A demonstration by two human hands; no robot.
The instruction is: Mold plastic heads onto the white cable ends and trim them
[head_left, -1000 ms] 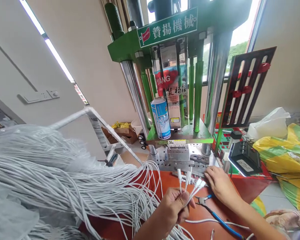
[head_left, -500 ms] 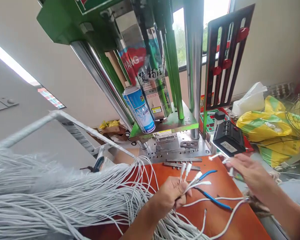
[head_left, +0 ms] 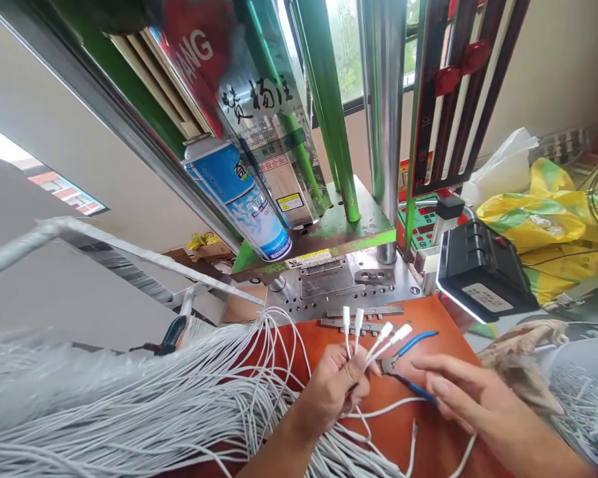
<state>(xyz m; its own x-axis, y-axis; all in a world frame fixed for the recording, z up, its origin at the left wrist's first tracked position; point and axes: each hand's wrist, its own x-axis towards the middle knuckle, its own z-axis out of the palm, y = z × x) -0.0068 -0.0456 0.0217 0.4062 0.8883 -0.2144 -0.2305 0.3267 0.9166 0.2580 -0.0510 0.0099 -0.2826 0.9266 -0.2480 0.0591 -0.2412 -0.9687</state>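
As the left hand pinches four white cables to the left of the blue-handled pliers, their white connectors project in a fan beyond the thumb and fingertips, the rightmost leaning toward the pliers' upper handle. The right hand, fingers extended and grasping nothing visible, is beside the pliers' lower handle; contact cannot be told. Metal bars lie beyond the pliers; a large cable bundle spreads well left of the pliers.

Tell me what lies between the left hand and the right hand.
In the head view, blue-handled pliers and a stretch of white cable lie on the orange tabletop between the left hand and the right hand.
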